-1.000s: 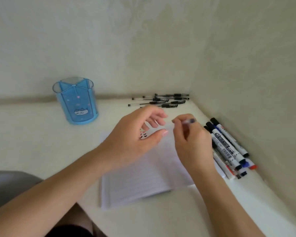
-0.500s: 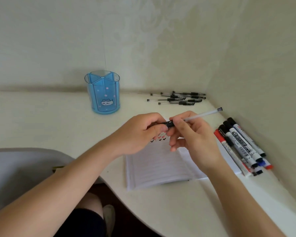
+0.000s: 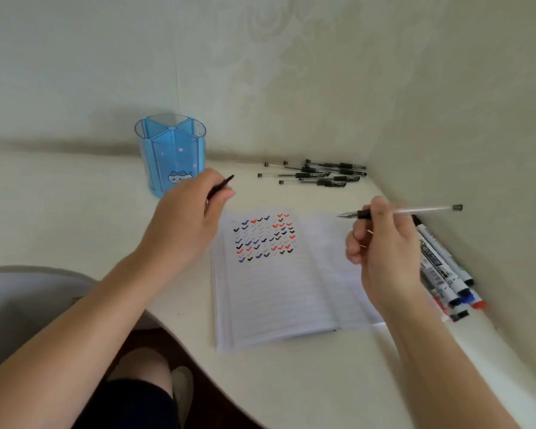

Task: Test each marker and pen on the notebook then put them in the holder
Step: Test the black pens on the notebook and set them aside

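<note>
**Uncapped pen poised over the notebook, tip pointing left**

The right hand (image 3: 384, 252) pinches the pen (image 3: 421, 209) near its dark grip, fingers curled round the barrel. The pen's long axis runs nearly parallel to the desk's back edge. Its bare tip points left and its butt points toward the right wall (image 3: 477, 150). The tip is over the far edge of the right-hand page of the open notebook (image 3: 276, 298). It cannot be told whether it touches the paper.

The left hand (image 3: 183, 221) grips the black cap (image 3: 222, 186), just in front of the holder (image 3: 164, 156), which stands near the desk's back edge.

The block of ticks (image 3: 263, 236) fills the upper left-hand page, leftward of the tip and nearer the front edge. The blank lines below the ticks and the whole right-hand page offer open room. The coming stroke probably needs the tip lowered, and the right hand is the nearer one for that.

The left hand is nearer the holder, so recapping likely requires the hands to meet over the notebook.

The desk (image 3: 75, 212) is bare between notebook and holder. The pens (image 3: 319, 174) lie in the back right corner and the markers (image 3: 437, 267) along the right edge, just beside the right hand's wrist, where a backward sweep could disturb them.
</note>
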